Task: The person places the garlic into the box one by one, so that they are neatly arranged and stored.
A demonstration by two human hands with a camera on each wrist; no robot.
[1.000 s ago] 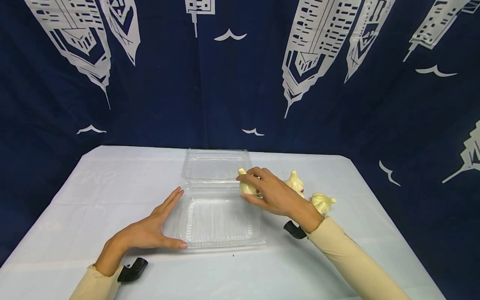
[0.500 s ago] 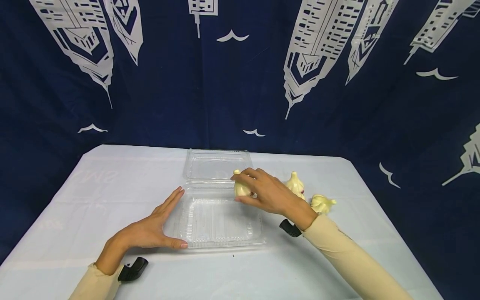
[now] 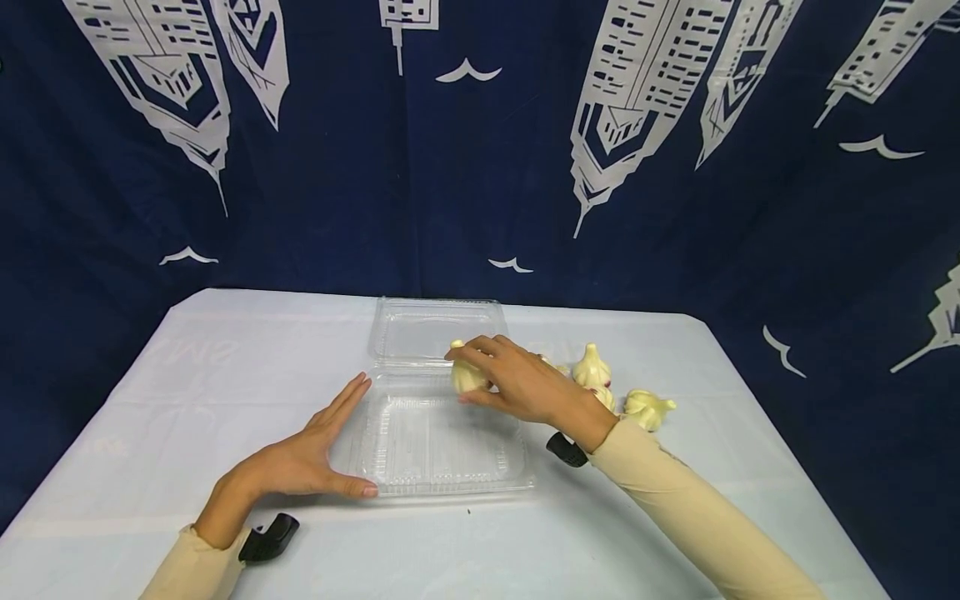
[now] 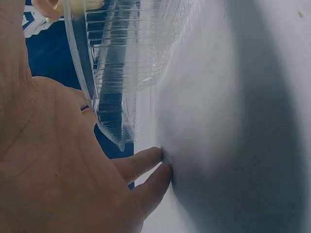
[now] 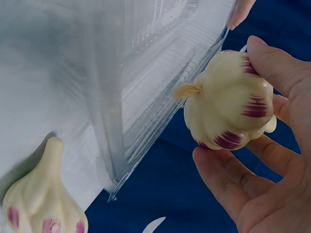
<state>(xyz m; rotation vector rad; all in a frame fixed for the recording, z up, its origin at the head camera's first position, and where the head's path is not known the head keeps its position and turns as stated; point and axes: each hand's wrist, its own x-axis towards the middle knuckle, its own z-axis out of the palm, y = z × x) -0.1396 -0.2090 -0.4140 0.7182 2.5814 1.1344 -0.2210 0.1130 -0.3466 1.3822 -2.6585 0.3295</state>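
Holding one garlic bulb [image 3: 467, 375] pinched in my right hand [image 3: 525, 387] over the empty clamshell tray [image 3: 442, 442]; left hand [image 3: 300, 462], spread flat, steadies its 9 o'clock edge; remaining bulbs [image 3: 592, 367] wait at 3 o'clock.

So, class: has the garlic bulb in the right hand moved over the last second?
Yes. The garlic bulb, held by the right hand, has shifted leftward, from the clear container's right edge to above its hinge middle.

white tablecloth [image 3: 187, 392] | navy skyline-print backdrop [image 3: 420, 167] | spare garlic bulbs [image 3: 592, 367], [image 3: 649, 408] at right
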